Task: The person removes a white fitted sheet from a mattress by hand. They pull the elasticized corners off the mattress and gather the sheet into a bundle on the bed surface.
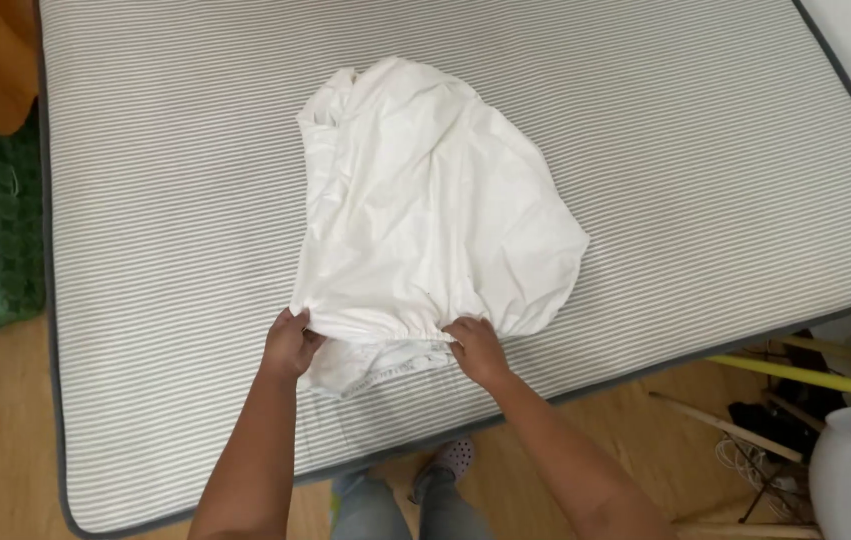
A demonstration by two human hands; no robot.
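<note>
White fitted sheet (pixel 435 200) lies bunched in the middle of the striped mattress (pixel 145 200), not yet spread over any corner. The left hand (pixel 290 343) and right hand (pixel 475 350) each pinch its near elastic edge, grip closed on fabric.

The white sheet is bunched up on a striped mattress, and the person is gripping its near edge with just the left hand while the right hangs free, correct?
Not quite. The head view shows both hands on it: the left hand and the right hand each grip the near, gathered edge of the white sheet. The rest holds: it lies bunched on the striped mattress.
</note>
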